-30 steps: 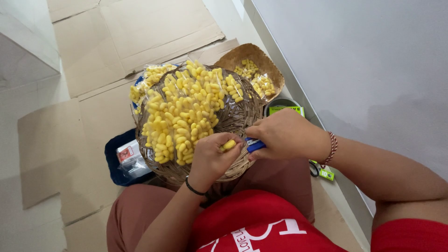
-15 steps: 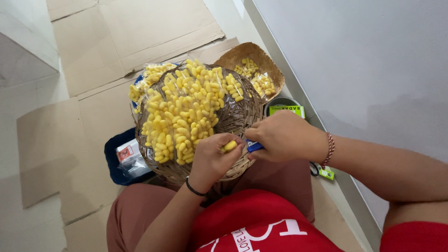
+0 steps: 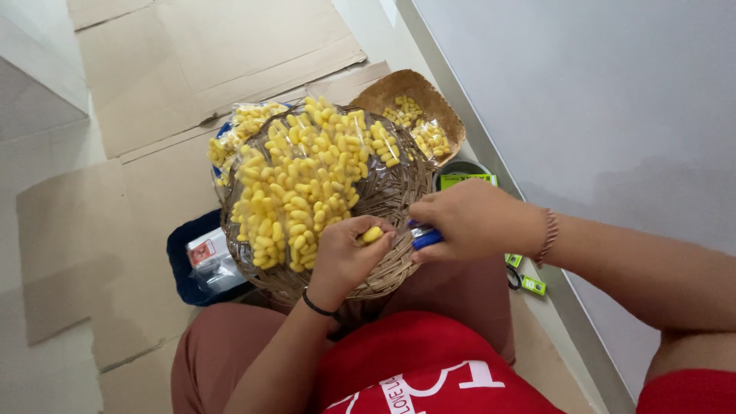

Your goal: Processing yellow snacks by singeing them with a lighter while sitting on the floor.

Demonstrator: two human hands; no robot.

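Note:
A round woven basket [image 3: 399, 261] rests on my lap, heaped with several yellow cocoons [image 3: 299, 176]. My left hand [image 3: 341, 257] is closed around one yellow cocoon [image 3: 372, 234] at the basket's near rim. My right hand [image 3: 468, 222] grips a small blue-handled tool [image 3: 425, 238], its tip pointed at that cocoon. The tool's working end is hidden between my fingers. A dark band circles my left wrist and a beaded bracelet my right.
A smaller woven tray [image 3: 445, 115] with yellow cocoons in clear bags lies by the wall. A bag of cocoons [image 3: 238, 126] sits behind the basket. A dark blue tray [image 3: 184, 268] with a packet lies left. Flattened cardboard [image 3: 192, 61] covers the floor. Small green items [image 3: 529, 284] lie along the wall.
Both hands stay at the basket's near rim; the cocoon in my left hand has turned slightly against the blue tool.

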